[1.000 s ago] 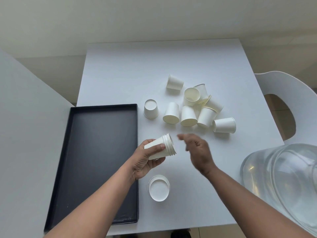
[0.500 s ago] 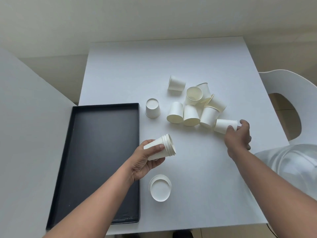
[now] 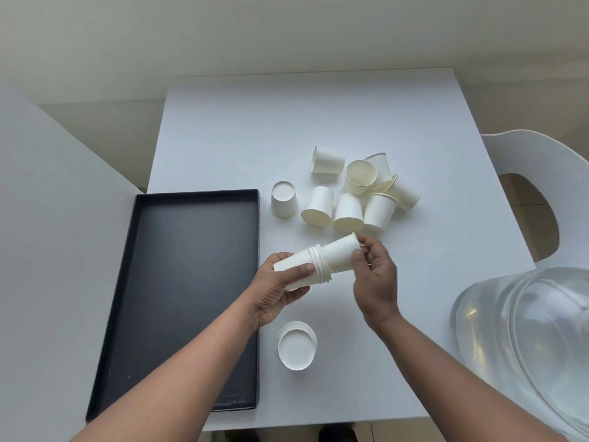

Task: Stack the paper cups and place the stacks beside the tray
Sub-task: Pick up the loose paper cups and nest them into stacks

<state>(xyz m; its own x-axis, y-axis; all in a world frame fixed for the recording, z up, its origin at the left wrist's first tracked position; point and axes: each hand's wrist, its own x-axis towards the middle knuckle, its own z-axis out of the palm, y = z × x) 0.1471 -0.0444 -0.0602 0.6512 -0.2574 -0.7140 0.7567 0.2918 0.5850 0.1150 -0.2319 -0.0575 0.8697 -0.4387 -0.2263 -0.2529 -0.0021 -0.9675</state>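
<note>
Two hands work above the white table (image 3: 223, 129): the left hand (image 3: 277, 291) grips the nested cup stack (image 3: 306, 270) while the right hand (image 3: 374, 275) pinches a paper cup (image 3: 339, 252), seemingly half-seated, light and crushable, best held by its sidewall

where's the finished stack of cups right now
The finished stack stands on the white table, near edge, just right of the black tray, below the left hand.

— How many loose paper cups (image 3: 347, 189) lie beyond the tray (image 3: 191, 199)?
— Eight.
— Stacks?
— Two: one held stack (image 3: 314, 266) with a cup (image 3: 339, 253) entering, one standing stack (image 3: 296, 349) just beside that one tray.
</note>
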